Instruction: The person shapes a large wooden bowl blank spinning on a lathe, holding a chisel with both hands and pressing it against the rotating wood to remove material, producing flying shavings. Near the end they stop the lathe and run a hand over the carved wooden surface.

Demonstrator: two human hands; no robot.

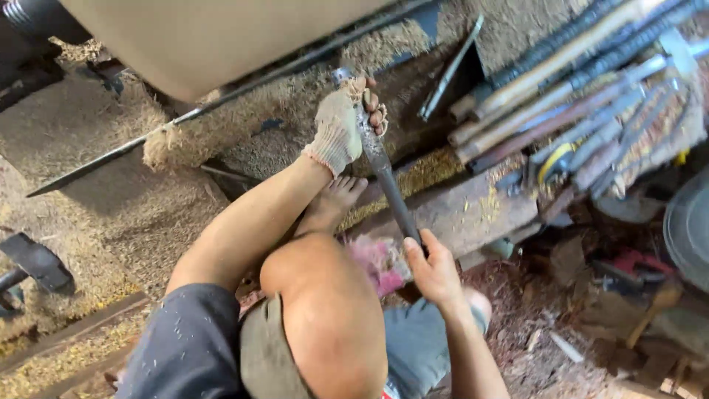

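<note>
**Two hands on a long turning tool at the wooden blank**

The left hand [341, 127], in a worn knit glove, has its grip closed around the forward shaft of a long metal turning tool [380, 166], fingers wrapped over the top. The right hand [432, 270], bare, is clamped on the rear end of the same tool, down beside the raised knee [325, 295]. The tool runs from the rear grip up and slightly left to its tip, which sits just past the gloved grip, close under the pale rounded wooden blank [221, 37]; whether the tip touches the wood cannot be told.

Judged from this, the work goes best with the forward grip pressed low and steady as the pivot, while the rear grip steers with small movements. The bare foot [336, 199] braced just below the forward grip helps keep the body still. Loose glove threads near the tip look like a snag risk.

Sawdust [133, 192] lies thick to the left of the forward grip; a row of spare long-handled tools [576, 96] lies well to its right.
</note>
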